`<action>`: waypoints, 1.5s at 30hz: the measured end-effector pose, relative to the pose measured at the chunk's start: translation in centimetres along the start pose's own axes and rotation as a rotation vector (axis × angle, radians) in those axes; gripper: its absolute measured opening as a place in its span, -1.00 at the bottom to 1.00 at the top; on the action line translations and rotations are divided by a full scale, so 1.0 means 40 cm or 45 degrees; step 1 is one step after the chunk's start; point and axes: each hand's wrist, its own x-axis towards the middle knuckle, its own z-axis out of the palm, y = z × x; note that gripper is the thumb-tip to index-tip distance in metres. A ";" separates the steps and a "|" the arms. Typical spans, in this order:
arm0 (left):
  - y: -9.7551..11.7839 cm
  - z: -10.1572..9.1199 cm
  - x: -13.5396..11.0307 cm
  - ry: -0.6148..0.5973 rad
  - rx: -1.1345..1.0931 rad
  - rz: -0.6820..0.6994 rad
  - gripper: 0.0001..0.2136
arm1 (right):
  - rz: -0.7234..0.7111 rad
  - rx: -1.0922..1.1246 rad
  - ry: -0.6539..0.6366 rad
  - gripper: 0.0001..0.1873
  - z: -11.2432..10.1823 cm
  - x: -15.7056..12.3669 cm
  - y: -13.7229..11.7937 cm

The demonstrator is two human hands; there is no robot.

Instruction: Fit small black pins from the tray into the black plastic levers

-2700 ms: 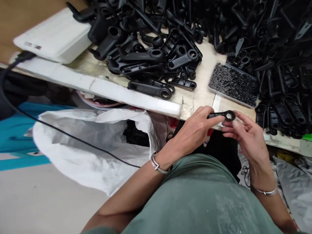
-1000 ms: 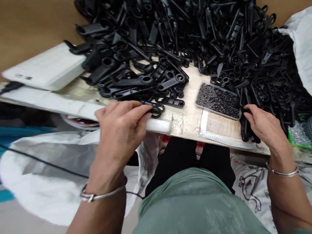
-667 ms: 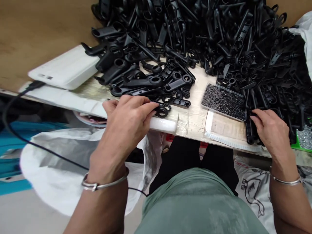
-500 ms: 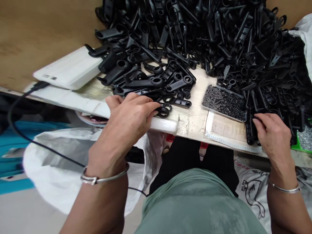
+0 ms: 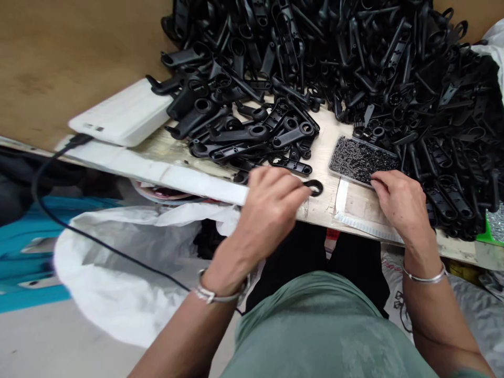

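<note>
Near the wooden table's (image 5: 326, 123) front edge, our left hand (image 5: 273, 205) pinches a black plastic ring-ended stick (image 5: 320, 187). Our right hand (image 5: 403, 202), fingers bunched, we can't tell on what, could bump the clear plastic box (image 5: 343, 176), spilling tiny black bits (image 5: 354, 157).

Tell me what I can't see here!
All in the head view:
Most of the black part: covered by the left hand.
What the right hand pinches, if anything: hidden by the hand.
Shapes of the bits in the box: too small.
Back of the heap: cut off by top edge.
</note>
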 end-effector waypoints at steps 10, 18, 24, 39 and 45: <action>0.069 0.080 -0.004 -0.282 -0.162 -0.040 -0.73 | 0.135 -0.229 -0.280 -0.70 0.008 0.107 -0.037; 0.068 0.076 0.001 -0.471 -0.358 -0.164 -0.77 | 0.141 -0.147 -0.312 -0.73 0.013 0.117 -0.025; 0.072 0.086 0.002 -0.432 -0.483 -0.241 -0.82 | 0.177 -0.031 -0.248 -0.78 0.019 0.115 -0.019; 0.039 0.058 0.063 -0.334 -0.413 -0.166 -0.82 | 0.249 0.688 0.121 -0.77 0.043 0.072 0.027; 0.011 0.101 0.188 -0.535 -0.178 -0.188 -0.74 | 0.334 0.973 0.182 -0.82 0.050 0.061 0.025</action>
